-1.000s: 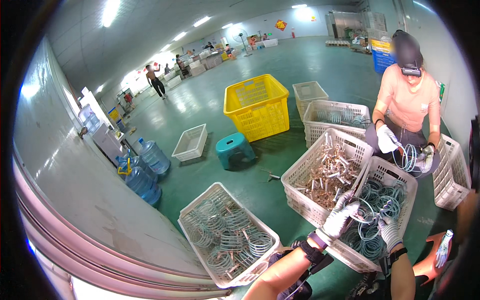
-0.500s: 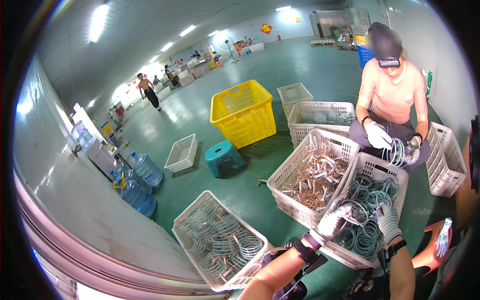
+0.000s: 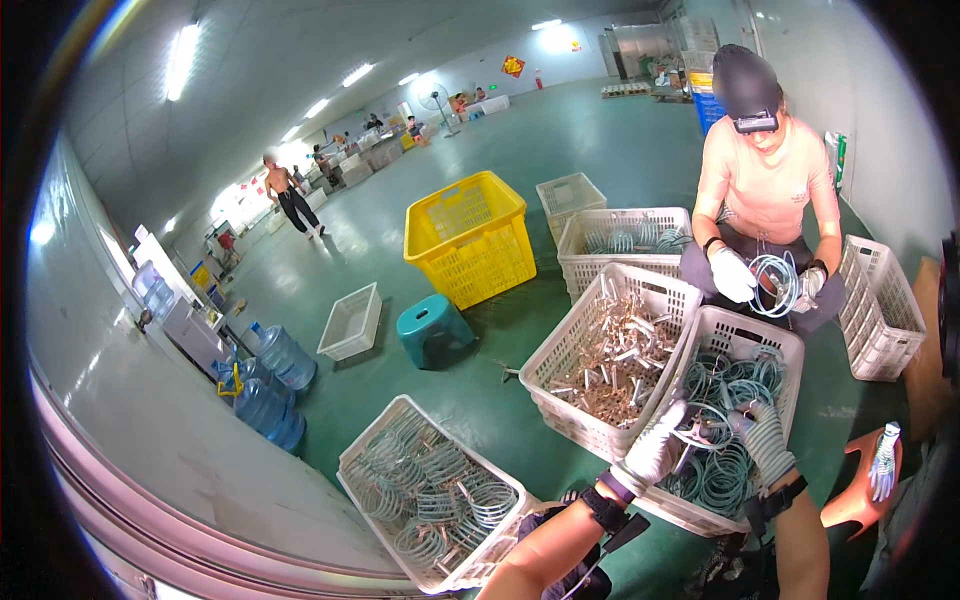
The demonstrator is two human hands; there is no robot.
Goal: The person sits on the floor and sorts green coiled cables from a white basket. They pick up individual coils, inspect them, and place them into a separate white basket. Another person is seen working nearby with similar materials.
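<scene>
Coil in hand: you had a ring of grey-green wire coil [image 3: 712, 432] between both gloved hands, lifted just above the crate it came from.
Coil crate: the white lattice crate [image 3: 790, 345] directly in front of you was full of the same coiled rings, and the held coil hung over its near half.
Left hand: your left hand [image 3: 662, 447], in a white knit glove, reached forward and up from the lower edge, its fingers [image 3: 676, 414] curled narrowly onto the left side of the coil.
Right hand: your right hand [image 3: 762, 440], gloved the same, came up beside it, palm turned inward, fingers closed on the coil's right side.
Metal parts crate: a second white crate [image 3: 556, 347] of loose copper-coloured pieces touched the coil crate on its left.
Near crate: a third white crate [image 3: 363, 459] of pale coiled rings sat by your left forearm, apart from the other two.
Co-worker: a person in a peach shirt [image 3: 765, 180] sat across the coil crate, holding a separate wire ring [image 3: 777, 284] in white gloves.
Behind them: a yellow crate [image 3: 467, 232], a teal stool [image 3: 433, 329] and more white crates stood on the green floor [image 3: 560, 140].
Far left: blue water bottles [image 3: 282, 355] stood near the wall.
Far right: an orange stool [image 3: 856, 492] with a glove on it stood beside your right arm.
</scene>
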